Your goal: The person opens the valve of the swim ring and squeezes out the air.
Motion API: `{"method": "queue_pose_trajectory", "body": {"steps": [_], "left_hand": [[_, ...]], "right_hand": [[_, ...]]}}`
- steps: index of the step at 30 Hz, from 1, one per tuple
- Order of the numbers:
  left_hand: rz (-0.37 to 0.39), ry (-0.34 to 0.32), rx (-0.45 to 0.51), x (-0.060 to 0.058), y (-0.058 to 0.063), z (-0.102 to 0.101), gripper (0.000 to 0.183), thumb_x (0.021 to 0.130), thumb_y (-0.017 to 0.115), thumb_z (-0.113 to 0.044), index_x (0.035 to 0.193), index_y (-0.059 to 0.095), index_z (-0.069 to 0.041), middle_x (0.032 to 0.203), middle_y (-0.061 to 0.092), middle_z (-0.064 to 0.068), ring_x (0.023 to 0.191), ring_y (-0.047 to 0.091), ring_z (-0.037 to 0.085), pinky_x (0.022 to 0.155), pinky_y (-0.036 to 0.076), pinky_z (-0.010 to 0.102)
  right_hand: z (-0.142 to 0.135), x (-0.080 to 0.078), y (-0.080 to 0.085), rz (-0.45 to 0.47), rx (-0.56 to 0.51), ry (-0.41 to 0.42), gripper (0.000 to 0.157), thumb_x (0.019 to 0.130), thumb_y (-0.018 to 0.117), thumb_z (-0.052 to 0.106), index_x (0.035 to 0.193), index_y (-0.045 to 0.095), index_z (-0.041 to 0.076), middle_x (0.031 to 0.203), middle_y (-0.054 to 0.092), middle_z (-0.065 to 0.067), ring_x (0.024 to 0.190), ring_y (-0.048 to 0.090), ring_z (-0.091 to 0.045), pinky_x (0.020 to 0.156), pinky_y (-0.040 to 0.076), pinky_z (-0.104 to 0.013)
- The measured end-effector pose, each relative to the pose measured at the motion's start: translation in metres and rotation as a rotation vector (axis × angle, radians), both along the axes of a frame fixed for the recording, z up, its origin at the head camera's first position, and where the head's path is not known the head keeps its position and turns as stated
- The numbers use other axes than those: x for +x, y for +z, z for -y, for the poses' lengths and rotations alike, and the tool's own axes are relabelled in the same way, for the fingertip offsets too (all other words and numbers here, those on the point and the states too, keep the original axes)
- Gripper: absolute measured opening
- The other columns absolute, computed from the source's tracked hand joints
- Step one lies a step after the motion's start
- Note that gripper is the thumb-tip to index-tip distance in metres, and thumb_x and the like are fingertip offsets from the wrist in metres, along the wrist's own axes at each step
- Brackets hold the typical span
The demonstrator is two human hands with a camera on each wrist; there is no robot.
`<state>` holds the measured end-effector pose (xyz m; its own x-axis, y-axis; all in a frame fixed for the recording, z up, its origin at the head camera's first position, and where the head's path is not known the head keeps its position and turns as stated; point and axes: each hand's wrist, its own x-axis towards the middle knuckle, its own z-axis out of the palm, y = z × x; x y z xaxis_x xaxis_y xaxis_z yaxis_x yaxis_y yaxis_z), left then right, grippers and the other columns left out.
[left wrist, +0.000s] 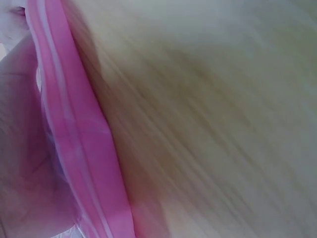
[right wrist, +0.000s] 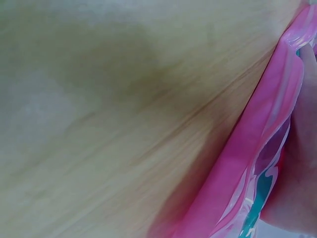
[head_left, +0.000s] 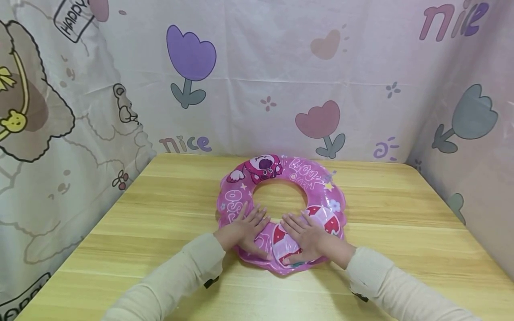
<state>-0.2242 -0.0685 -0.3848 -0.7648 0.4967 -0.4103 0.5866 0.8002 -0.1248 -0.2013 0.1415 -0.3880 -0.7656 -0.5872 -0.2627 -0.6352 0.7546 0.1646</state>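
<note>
A pink inflatable swim ring (head_left: pixel 321 178) with a scalloped edge lies flat on the wooden table, printed with a bear, lettering, stars and a strawberry pattern. My left hand (head_left: pixel 250 229) rests palm down on its near left part, fingers straight and spread. On the near right part, over the strawberry print, my right hand (head_left: pixel 305 236) presses with spread fingers. The thumbs point toward each other along the near side. In the left wrist view the ring's pink seam (left wrist: pixel 74 124) runs beside the palm. The right wrist view shows the pink edge (right wrist: pixel 242 144) under the other palm.
The light wooden table (head_left: pixel 160 214) reaches back to a hanging cloth (head_left: pixel 257 53) printed with tulips and words. More printed cloth (head_left: pixel 80 147) hangs along the left side, and another stretch (head_left: pixel 462 169) along the right.
</note>
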Motion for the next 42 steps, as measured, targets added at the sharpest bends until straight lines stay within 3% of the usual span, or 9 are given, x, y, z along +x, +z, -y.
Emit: {"method": "queue_pose_trajectory", "body": {"steps": [11, 18, 25, 34, 42], "left_hand": [[0.147, 0.076, 0.086, -0.005, 0.005, 0.003, 0.106, 0.074, 0.052, -0.074, 0.151, 0.004, -0.019, 0.158, -0.010, 0.003, 0.144, -0.015, 0.023, 0.114, -0.014, 0.049], [0.200, 0.078, 0.146, -0.009, 0.003, 0.006, 0.106, 0.075, 0.052, -0.072, 0.151, 0.001, -0.020, 0.156, -0.016, 0.003, 0.142, -0.019, 0.025, 0.112, -0.018, 0.049], [0.151, 0.038, 0.224, -0.007, 0.000, 0.008, 0.102, 0.076, 0.054, -0.070, 0.151, 0.007, -0.017, 0.157, -0.008, 0.005, 0.144, -0.011, 0.026, 0.114, -0.011, 0.051], [0.060, -0.037, 0.316, -0.003, -0.012, 0.018, 0.103, 0.076, 0.050, -0.074, 0.150, 0.010, -0.015, 0.157, -0.005, 0.007, 0.145, -0.006, 0.030, 0.114, -0.008, 0.054], [-0.043, -0.097, 0.355, 0.000, -0.005, 0.024, 0.106, 0.074, 0.052, -0.073, 0.150, 0.009, -0.013, 0.157, 0.002, 0.012, 0.144, -0.003, 0.034, 0.115, -0.006, 0.054]], "right_hand": [[0.002, -0.001, 0.001, -0.014, -0.002, 0.006, 0.097, 0.078, 0.043, 0.075, 0.148, 0.022, 0.011, 0.156, 0.017, -0.006, 0.145, 0.014, -0.023, 0.118, 0.008, -0.046], [-0.001, 0.001, 0.003, -0.020, -0.045, 0.019, 0.097, 0.078, 0.046, 0.074, 0.147, 0.025, 0.009, 0.156, 0.019, -0.008, 0.144, 0.016, -0.025, 0.117, 0.010, -0.048], [-0.005, 0.001, 0.001, -0.024, -0.093, 0.045, 0.095, 0.079, 0.046, 0.072, 0.146, 0.027, 0.008, 0.155, 0.022, -0.010, 0.143, 0.019, -0.029, 0.117, 0.011, -0.050], [-0.012, 0.002, -0.007, -0.061, -0.233, 0.109, 0.092, 0.081, 0.046, 0.069, 0.144, 0.031, 0.003, 0.151, 0.029, -0.015, 0.139, 0.026, -0.035, 0.114, 0.017, -0.055], [-0.017, 0.005, -0.010, -0.066, -0.363, 0.104, 0.092, 0.084, 0.046, 0.066, 0.146, 0.024, 0.003, 0.153, 0.023, -0.016, 0.141, 0.021, -0.037, 0.114, 0.015, -0.054]]}}
